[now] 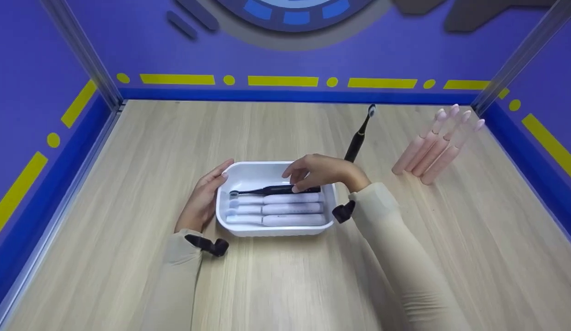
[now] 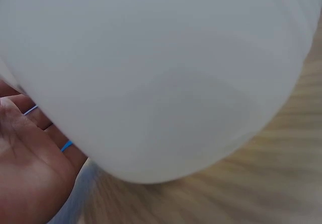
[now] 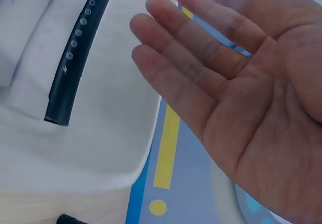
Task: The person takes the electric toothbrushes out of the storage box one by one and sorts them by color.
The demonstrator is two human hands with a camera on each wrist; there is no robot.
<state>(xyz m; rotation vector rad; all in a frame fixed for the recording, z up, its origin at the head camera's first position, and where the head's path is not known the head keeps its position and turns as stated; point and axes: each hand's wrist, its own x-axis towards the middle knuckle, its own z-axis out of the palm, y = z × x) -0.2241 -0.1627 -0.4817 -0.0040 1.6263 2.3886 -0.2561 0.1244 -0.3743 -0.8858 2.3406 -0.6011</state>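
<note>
A white plastic container (image 1: 276, 231) holds three white electric toothbrushes (image 1: 292, 209) side by side. Along the far side of that row lies a black electric toothbrush (image 1: 276, 190), its handle end (image 3: 70, 78) showing button marks in the right wrist view. My left hand (image 1: 202, 200) grips the container's left end, thumb at the rim; in the left wrist view the container wall (image 2: 161, 83) hides part of its fingers. My right hand (image 1: 320, 170) hovers over the container's far right side, fingers relaxed and holding nothing, close over the black handle.
Behind my right hand, a second black toothbrush (image 1: 356, 142) stands on the wooden table (image 1: 276, 285). Several pink toothbrushes (image 1: 435, 154) stand grouped at the right. Blue panels (image 1: 285, 94) with yellow marks close off the back and both sides.
</note>
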